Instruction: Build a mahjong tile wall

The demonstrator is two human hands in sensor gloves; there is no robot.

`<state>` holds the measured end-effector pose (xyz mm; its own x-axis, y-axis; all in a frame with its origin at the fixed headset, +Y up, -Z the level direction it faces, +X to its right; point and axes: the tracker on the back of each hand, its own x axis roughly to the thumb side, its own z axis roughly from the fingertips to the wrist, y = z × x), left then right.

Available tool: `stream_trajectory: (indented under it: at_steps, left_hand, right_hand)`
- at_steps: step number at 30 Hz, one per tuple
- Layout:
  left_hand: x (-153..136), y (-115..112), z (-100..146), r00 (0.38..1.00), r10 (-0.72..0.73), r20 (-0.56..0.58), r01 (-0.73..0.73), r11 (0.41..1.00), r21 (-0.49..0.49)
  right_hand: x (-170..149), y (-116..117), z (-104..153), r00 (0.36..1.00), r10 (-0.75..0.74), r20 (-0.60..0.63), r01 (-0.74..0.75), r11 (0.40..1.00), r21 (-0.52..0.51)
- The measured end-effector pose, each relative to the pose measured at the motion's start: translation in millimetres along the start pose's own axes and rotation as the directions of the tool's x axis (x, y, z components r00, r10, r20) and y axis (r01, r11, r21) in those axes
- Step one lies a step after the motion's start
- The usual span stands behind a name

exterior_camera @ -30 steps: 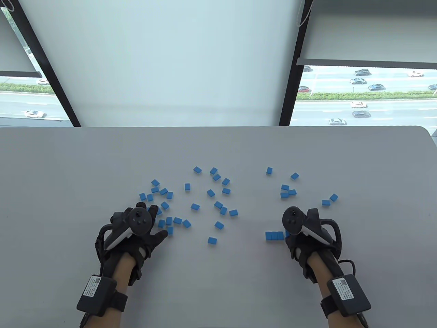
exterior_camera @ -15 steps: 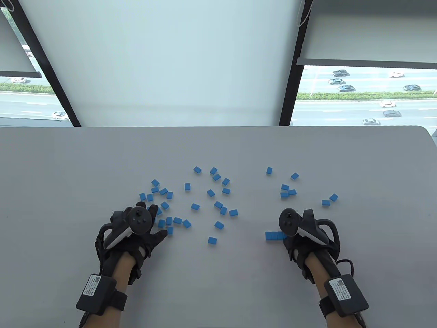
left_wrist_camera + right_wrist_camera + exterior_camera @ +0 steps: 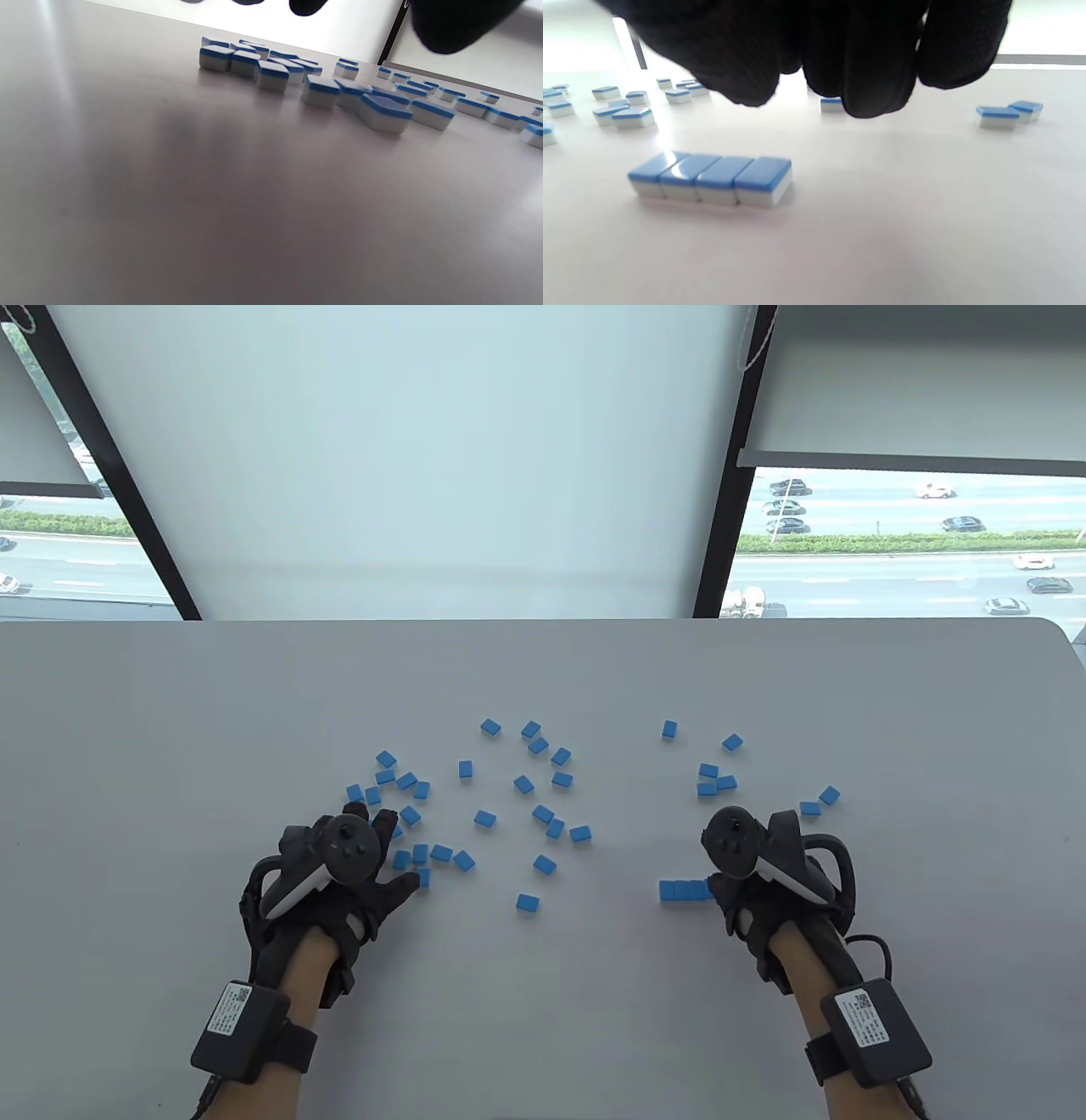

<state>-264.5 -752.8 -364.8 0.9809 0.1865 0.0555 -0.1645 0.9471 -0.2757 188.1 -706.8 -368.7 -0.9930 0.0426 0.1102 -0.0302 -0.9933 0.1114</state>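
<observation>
While your right hand [image 3: 747, 891] hangs with loose, empty fingers, the row of four tiles [image 3: 712, 178] lies just under its fingertips.

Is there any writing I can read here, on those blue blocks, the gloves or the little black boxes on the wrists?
Label on the left wrist box: print and a code square, too small to read.
Label on the right wrist box: the same, too small to read.
Blue tiles: they lie blue side up, no marks showing.
Nothing else carries text.
</observation>
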Motion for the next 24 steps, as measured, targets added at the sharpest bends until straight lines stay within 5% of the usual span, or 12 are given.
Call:
stream_trajectory:
  at_steps: [6,13,24]
  left_hand:
    - [0.1,0.4,-1.5,1.000,0.004,0.000,-0.004,1.000,-0.004]
    - [0.2,1.3,-2.5,1.000,0.000,-0.002,0.000,1.000,-0.008]
    - [-0.4,2.0,-3.8,1.000,0.008,-0.003,-0.008,1.000,-0.013]
  right_hand:
    - [4.2,-19.1,-42.0,1.000,0.004,0.014,-0.003,0.999,-0.038]
    - [2.9,1.3,-89.7,0.999,0.036,-0.030,-0.034,0.997,0.066]
    - [5.1,20.9,-98.4,0.993,0.103,-0.058,-0.100,0.994,0.049]
